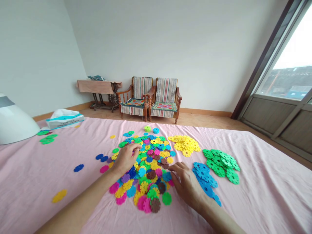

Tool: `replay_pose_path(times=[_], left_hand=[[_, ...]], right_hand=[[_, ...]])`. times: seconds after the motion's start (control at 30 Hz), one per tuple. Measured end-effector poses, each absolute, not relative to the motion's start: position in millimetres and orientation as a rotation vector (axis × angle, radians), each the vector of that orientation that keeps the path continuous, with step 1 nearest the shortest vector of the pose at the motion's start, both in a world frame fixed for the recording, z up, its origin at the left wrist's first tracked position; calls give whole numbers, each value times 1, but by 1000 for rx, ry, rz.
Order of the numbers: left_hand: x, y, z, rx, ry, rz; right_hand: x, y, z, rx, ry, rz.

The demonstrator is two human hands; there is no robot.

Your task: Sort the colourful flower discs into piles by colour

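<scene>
A heap of flat, notched plastic flower discs (154,165) in mixed colours spreads over the pink cloth. My left hand (127,158) is above the heap's left side, fingers bent and thumb a little apart, with no disc visible in it. At the heap's right edge, my right hand (186,182) is open, palm down, its fingertips close to brown and blue discs. Sorted piles lie to the right: yellow discs (185,145), green discs (220,163) and, beside my right hand, blue discs (205,178).
Stray discs lie on the left, including a yellow disc (59,196) and a dark blue disc (78,168). A tissue pack (65,119) and a white rounded appliance (16,122) stand at the back left. Beyond the table are two wooden armchairs (166,92).
</scene>
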State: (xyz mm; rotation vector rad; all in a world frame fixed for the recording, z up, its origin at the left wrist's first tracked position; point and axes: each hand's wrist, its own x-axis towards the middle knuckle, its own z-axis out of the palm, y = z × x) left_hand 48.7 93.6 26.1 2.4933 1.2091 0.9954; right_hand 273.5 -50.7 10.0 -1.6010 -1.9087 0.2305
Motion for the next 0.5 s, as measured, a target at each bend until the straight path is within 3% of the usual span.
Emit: replay_pose_path(times=[0.17,0.37,0.5], left_hand=[[12,81,36,2579,1157,743],[-76,61,19,2766,1129,50],[-86,54,-4,2773,1278,96]], right_hand=[[276,-49,7,-1602,-1899,195],[276,-48,9,-1586,-1911,248],[275,-48,10,-1554,-1895,270]])
